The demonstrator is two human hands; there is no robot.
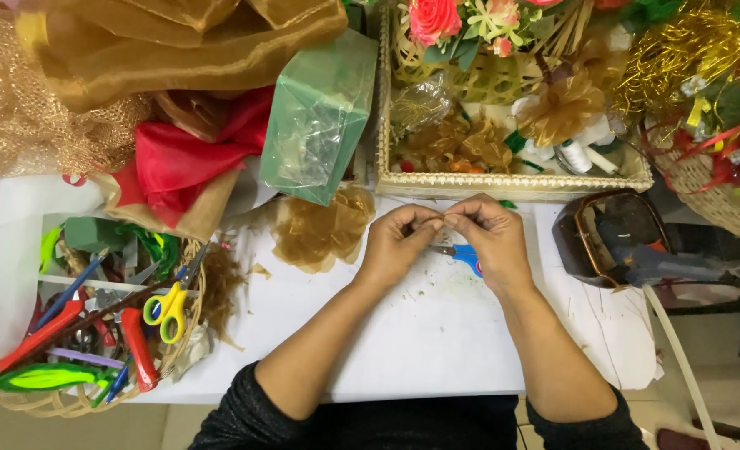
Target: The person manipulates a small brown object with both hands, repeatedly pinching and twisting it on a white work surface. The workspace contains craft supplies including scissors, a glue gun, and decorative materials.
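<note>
Pinching something tiny, too small to identify, left hand (399, 242) and right hand (491, 242) meet fingertip to fingertip. Blue scissors (463, 252) lie under right hand; risk: item slips, hand presses blades.

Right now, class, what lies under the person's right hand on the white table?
Blue-handled scissors lie under the right hand. Only one handle and a bit of blade show; the rest is covered. Both hands' fingers pinch something too small to identify.
</note>
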